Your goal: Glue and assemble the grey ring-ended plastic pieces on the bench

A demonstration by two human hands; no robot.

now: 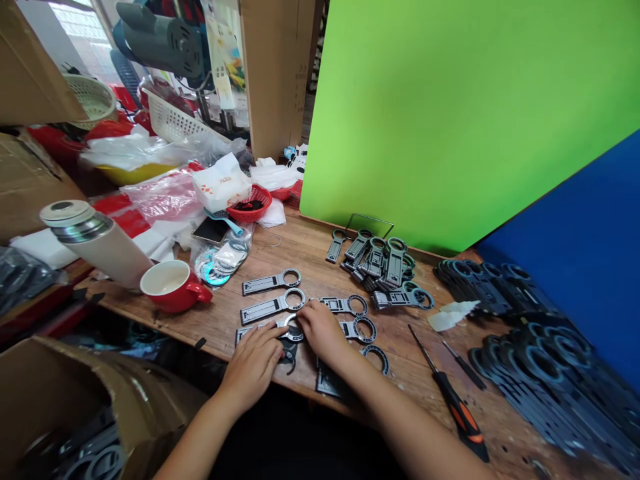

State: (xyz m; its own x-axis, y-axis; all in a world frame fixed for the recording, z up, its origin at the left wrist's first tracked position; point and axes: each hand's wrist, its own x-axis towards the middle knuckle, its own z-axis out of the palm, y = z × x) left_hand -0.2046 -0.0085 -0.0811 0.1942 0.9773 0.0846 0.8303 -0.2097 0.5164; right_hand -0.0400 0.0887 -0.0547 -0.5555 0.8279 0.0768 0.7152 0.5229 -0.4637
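Note:
Grey plastic parts with a ring at one end lie in two columns on the wooden table. My left hand [255, 360] rests flat, fingers spread, over the lowest left-column part [294, 328]. Against that part's ring, my right hand [321, 328] has its fingers bent together; whatever they hold is hidden. Above them lie two similar parts, the middle one [265, 310] and the upper one [265, 284]. To the right of my right hand are more ringed parts [357, 305], partly covered by my wrist. A small dark hooked piece [290, 359] shows beneath my hands.
Piled grey parts [395, 260] lie behind, with dark ringed parts [545, 360] stacked at right. A large screwdriver [457, 407] and a smaller one [465, 365] lie right of my arm. A red mug [173, 287], a flask [100, 243] and a cardboard box [145, 400] are at left.

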